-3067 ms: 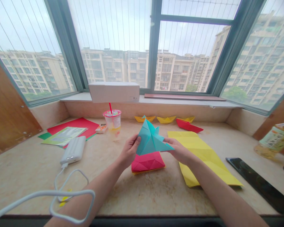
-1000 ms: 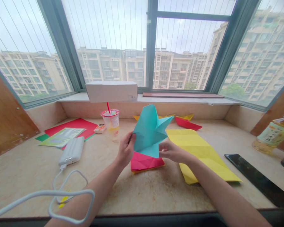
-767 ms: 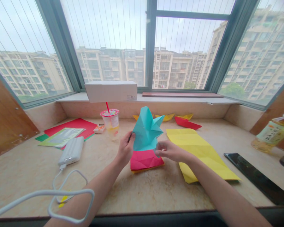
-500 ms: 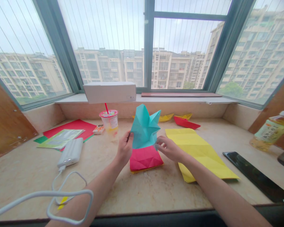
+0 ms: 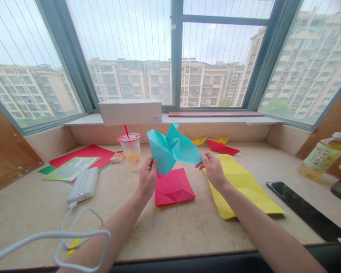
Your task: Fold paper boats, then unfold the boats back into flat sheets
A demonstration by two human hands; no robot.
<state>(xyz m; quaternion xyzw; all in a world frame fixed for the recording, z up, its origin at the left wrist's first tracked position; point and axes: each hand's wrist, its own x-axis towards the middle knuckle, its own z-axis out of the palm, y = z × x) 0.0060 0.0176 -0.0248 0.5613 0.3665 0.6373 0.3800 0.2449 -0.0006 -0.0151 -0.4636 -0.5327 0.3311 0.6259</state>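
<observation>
A creased turquoise sheet of origami paper (image 5: pixel 173 147) is held up above the counter, partly unfolded with raised points in its middle. My left hand (image 5: pixel 148 175) pinches its left lower edge, thumb in front. At the right corner, my right hand (image 5: pixel 213 168) grips the same paper between thumb and fingers. Below lies a stack of folded red paper (image 5: pixel 174 188) with yellow showing underneath. To the right, a large creased yellow sheet (image 5: pixel 241 185) lies flat, partly behind my right hand and forearm.
Paper boats, one red (image 5: pixel 223 147) and some yellow, sit near the back wall. A drink cup (image 5: pixel 130 146) with a straw, a white power bank (image 5: pixel 83 185) with a cable, and coloured sheets (image 5: pixel 82 155) are left. A black phone (image 5: pixel 304 208) and a bottle (image 5: pixel 322 157) are right.
My right hand has moved right and up, drawing the turquoise paper's right corner outward. The paper has spread wider and tipped, exposing more of the red stack.
</observation>
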